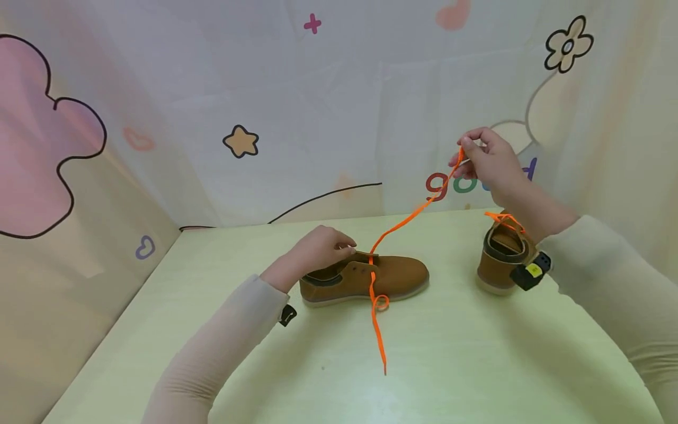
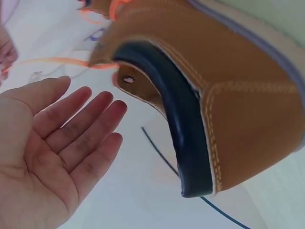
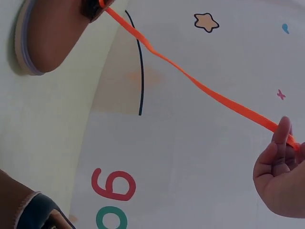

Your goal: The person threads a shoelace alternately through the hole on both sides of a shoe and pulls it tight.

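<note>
A brown shoe (image 1: pixel 401 275) lies on the table with its toe to the right. An orange shoelace (image 1: pixel 408 219) runs through its front eyelets. One lace end hangs over the near side onto the tabletop, with a small loop in it. High at the right, my right hand (image 1: pixel 492 160) pinches the other end, and the lace slants up from the shoe to it. My left hand (image 1: pixel 320 250) is over the shoe's opening, by the far eyelet flap. Its fingers (image 2: pixel 86 143) look relaxed and hold nothing in the left wrist view.
A second brown shoe (image 1: pixel 495 265) with an orange lace stands at the right, heel toward me, below my right forearm. The pale green table (image 1: pixel 238 365) meets a printed cloth backdrop (image 1: pixel 318 88) at its back edge.
</note>
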Demonstrator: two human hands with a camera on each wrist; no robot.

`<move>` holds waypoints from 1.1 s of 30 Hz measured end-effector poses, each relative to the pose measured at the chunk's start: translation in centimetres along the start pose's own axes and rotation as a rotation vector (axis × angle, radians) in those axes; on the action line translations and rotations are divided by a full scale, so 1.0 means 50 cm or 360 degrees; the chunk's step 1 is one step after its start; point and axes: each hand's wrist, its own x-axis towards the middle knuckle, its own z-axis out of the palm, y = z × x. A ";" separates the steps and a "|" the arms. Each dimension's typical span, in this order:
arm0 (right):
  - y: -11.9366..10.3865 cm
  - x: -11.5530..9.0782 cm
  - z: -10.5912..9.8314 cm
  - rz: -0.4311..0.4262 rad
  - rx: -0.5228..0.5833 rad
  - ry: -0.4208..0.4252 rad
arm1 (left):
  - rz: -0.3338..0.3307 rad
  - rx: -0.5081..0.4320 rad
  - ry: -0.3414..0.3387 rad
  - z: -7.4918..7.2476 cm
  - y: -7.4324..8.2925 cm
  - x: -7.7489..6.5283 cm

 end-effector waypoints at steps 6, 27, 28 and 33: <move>0.023 -0.053 0.013 -0.0055 -0.0073 -0.0127 | -0.0033 -0.0174 0.0092 0.012 0.013 -0.050; 0.135 -0.187 0.150 -0.0175 -0.0315 -0.0523 | -0.0138 -0.0359 0.0307 0.101 0.011 -0.051; 0.143 -0.191 0.159 -0.0165 -0.0318 -0.0543 | -0.0134 -0.0356 0.0319 0.103 0.011 -0.051; 0.175 -0.203 0.201 -0.0113 -0.0295 -0.0649 | -0.0144 -0.0367 0.0381 0.108 0.013 -0.050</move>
